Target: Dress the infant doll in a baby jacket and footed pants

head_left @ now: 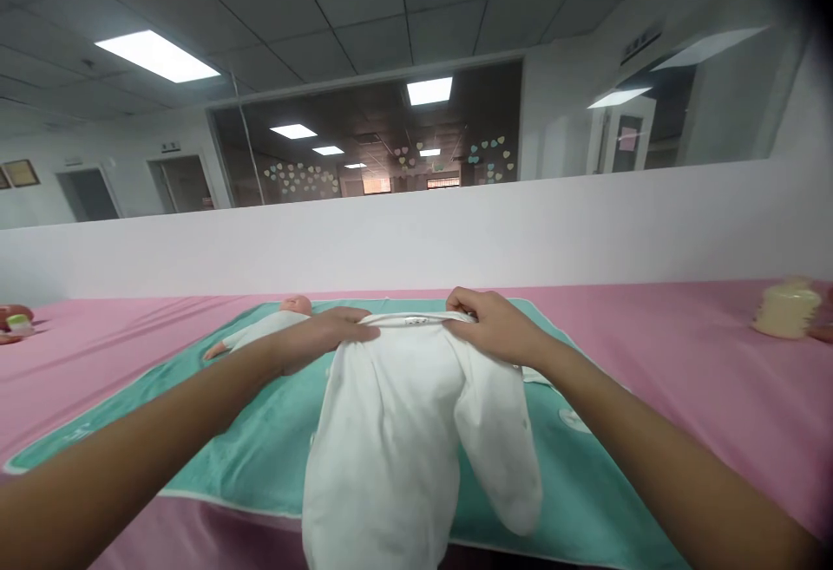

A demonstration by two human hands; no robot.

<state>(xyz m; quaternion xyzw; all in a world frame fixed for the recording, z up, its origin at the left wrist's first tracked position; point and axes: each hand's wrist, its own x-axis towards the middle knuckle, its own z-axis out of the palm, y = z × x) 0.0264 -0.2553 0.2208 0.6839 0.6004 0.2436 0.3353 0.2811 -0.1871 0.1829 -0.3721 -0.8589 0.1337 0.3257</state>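
Observation:
Both of my hands hold up a white baby garment [403,431] by its top edge. My left hand [322,337] grips the left part of that edge with closed fingers. My right hand [491,327] pinches the right part. The garment's legs hang down toward me over a teal mat [260,440]. A baby doll [270,329] in white lies on the mat behind my left hand, its head toward the wall.
The mat lies on a pink-covered table [683,362] against a low white wall. A cream bottle [786,310] lies at the far right. A small red and green object [16,320] sits at the far left edge.

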